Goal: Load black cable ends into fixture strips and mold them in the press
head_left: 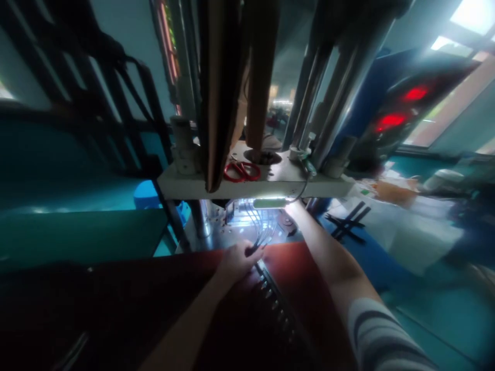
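My left hand (237, 258) is closed around the near ends of several thin dark cables (257, 237), above the red-brown work surface. The cables run forward into the brightly lit gap of a press. Just beside these fingers starts a dark strip (273, 298) carrying a row of shiny metal pieces. My right hand (293, 208) reaches under the press's upper plate, at the right end of a glowing lamp tube (269, 203). Its fingers are mostly lost in glare and behind the lamp, so their grip does not show. A round metal part (286, 221) lies just below it.
Red-handled scissors (242, 171) rest on the upper plate (270, 188), between upright columns. To the right, black strips (350, 224) lie crossed near white sheets (417, 232). A control box with red displays (391, 121) hangs at upper right. A blue stool (146, 195) stands at left.
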Motion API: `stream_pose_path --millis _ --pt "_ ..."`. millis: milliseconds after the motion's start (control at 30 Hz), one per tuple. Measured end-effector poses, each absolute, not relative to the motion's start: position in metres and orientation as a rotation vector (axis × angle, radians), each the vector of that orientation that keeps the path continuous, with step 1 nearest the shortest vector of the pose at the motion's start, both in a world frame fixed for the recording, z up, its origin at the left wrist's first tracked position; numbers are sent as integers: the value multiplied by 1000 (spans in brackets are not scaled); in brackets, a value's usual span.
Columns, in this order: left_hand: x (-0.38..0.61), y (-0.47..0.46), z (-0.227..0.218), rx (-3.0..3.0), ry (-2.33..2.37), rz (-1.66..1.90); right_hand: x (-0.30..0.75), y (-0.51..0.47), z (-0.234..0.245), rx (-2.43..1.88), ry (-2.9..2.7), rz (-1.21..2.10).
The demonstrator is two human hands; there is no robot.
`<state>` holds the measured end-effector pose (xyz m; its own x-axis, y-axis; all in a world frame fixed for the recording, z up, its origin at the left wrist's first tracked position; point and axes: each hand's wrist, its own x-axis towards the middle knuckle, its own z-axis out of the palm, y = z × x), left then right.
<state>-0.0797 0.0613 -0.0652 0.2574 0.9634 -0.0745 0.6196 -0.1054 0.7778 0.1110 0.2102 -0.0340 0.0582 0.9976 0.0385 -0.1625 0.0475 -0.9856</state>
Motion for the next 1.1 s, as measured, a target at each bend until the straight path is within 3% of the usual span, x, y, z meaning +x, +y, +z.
stream_pose_path --millis 300,533,667,933,1100 --pt "-63 35 -57 821 660 586 138 74 -52 -1048 -880 1269" --pt "-25 1 -44 730 591 458 147 -22 -24 -1044 -971 651" --pt "-13 -10 -35 964 638 470 155 -39 -15 -1067 -1007 468" --pt "-20 -42 -14 1321 604 327 176 -42 -12 -880 -726 785" --pt "-16 -62 -25 1301 579 145 169 -46 -34 -896 -587 876"
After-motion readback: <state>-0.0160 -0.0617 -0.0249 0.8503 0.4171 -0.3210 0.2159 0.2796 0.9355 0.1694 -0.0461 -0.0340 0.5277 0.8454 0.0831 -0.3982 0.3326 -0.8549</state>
